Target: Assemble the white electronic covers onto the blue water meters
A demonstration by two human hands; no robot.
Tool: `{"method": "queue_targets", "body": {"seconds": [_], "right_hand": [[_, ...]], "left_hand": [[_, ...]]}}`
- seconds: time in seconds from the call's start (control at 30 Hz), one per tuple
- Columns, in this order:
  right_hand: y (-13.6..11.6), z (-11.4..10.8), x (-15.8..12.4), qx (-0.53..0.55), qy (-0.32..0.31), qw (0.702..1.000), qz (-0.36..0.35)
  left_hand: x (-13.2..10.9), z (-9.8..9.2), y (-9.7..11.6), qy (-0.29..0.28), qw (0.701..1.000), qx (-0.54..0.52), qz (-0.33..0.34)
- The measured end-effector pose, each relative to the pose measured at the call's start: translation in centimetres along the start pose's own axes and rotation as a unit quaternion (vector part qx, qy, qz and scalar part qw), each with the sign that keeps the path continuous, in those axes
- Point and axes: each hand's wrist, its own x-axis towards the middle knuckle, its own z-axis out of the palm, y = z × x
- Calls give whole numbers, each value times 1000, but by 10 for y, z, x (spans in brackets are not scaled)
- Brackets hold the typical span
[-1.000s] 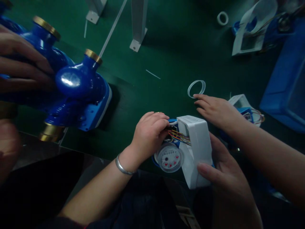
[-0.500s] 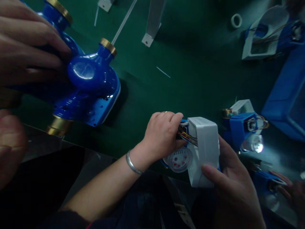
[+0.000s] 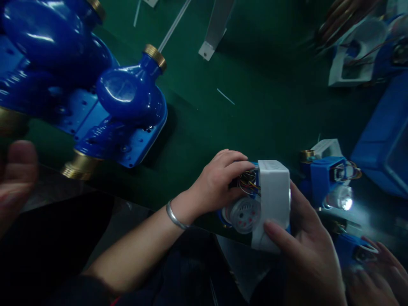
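Note:
My left hand [image 3: 219,180], with a silver bangle at its wrist, is closed on the blue meter body beside a bundle of thin coloured wires [image 3: 249,182]. My right hand [image 3: 306,238] grips a white plastic housing [image 3: 274,199] from the right, thumb on its front face. The housing sits against the right side of the meter, close over the wires. Below the wires shows a round clear dial [image 3: 245,215] with red marks. The meter's blue body is mostly hidden behind my left fingers and the housing.
Large blue meters with brass ends [image 3: 127,97] lie at the left, near another person's hand [image 3: 17,182]. A metal bracket [image 3: 216,29] is at the top. At the right are a blue bin [image 3: 382,123], a meter with wires [image 3: 325,174] and other people's hands.
The white housing has turned and moved closer over the wires and dial. The other person's hand at upper left has left the blue meters. Another hand has come in at upper right.

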Motion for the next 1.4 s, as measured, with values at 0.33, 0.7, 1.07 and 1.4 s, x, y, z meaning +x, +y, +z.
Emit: {"method": "queue_targets", "body": {"seconds": [0.33, 0.7, 1.07, 1.4], "right_hand": [[3, 4, 2, -142, 14, 989, -47], [12, 26, -6, -286, 69, 943, -154], [18, 33, 0, -321, 88, 927, -174], [13, 47, -1, -339, 128, 905, -223]], "left_hand": [[-9, -1, -5, 101, 995, -5, 22], [-8, -6, 0, 93, 996, 2, 14], [-25, 5, 28, 97, 915, -131, -369], [-9, 7, 38, 2, 913, -64, -402]]}}
